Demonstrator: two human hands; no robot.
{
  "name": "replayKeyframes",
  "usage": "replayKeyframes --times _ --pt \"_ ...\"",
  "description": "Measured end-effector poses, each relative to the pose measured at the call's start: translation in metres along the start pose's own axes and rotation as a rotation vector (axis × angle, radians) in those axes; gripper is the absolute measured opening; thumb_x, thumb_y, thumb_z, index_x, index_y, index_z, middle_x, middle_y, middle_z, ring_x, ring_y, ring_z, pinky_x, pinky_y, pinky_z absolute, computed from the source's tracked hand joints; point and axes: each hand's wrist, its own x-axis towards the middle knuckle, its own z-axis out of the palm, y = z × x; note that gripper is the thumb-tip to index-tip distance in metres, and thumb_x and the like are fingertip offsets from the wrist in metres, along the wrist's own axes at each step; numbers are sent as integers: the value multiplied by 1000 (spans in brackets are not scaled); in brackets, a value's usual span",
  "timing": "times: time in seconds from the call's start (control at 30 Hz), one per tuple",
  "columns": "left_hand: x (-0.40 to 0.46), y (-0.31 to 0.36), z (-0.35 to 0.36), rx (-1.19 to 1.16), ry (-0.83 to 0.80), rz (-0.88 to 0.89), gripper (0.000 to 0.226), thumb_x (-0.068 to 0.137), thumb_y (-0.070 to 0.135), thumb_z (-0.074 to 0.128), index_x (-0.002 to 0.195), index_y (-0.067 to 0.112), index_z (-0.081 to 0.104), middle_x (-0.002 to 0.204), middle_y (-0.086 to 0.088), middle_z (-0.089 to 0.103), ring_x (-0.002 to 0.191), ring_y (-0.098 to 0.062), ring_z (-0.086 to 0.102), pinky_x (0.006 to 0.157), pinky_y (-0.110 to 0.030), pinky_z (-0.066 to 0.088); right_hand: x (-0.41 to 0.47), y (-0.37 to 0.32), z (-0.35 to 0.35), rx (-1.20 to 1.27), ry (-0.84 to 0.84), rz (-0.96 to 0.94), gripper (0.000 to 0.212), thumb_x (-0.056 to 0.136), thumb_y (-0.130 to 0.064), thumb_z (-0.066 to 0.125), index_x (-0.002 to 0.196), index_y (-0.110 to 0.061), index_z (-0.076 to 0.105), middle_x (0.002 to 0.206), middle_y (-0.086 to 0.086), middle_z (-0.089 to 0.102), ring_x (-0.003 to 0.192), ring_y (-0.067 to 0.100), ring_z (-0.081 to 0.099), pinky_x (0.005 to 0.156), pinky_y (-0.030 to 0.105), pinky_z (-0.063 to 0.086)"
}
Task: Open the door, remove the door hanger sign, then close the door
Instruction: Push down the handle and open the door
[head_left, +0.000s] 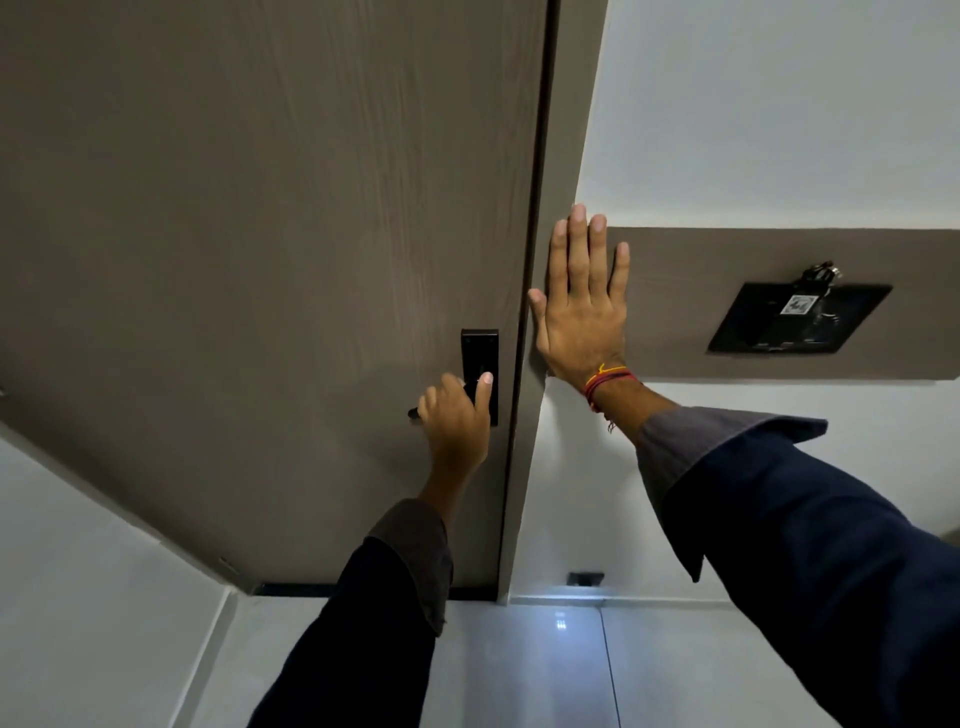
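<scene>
A grey-brown wooden door (260, 234) fills the left and middle of the head view and sits closed against its frame (563, 171). A black lock plate (479, 353) with a black lever handle (414, 413) is mounted near the door's right edge. My left hand (457, 421) is wrapped around the handle, thumb resting on the plate. My right hand (584, 306) lies flat with fingers spread on the frame and the wall panel beside it. No door hanger sign is visible.
A brown wall band (779, 249) to the right carries a black switch panel (800, 317) with a key card slot and a metal keyring. White walls flank the door. A small black doorstop (586, 578) sits at the wall base above pale floor tiles (519, 665).
</scene>
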Motion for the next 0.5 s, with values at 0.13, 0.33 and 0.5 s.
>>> replayKeyframes --times 0.13,0.33,0.5 --pt "-4 2 15 -281 -25 -242 38 101 43 49 92 7 56 85 -8 58 85 -24 54 82 -41 49 1 1 4 16 38 -21 66 110 -45 28 161 -3 22 165 19 17 158 36 14 130 46 -18" --pt "-7 6 19 -429 -15 -372 43 102 44 48 97 3 58 87 -9 59 85 -24 55 77 -35 43 3 0 3 38 68 -15 65 109 -44 25 159 -3 24 164 19 18 153 36 21 130 45 -17" --pt "-20 -3 2 -440 -90 -327 47 102 46 45 90 1 55 80 -7 52 82 -30 53 83 -49 50 3 -2 -8 22 27 -8 67 109 -42 41 161 -2 26 167 19 25 155 36 20 130 46 -17"
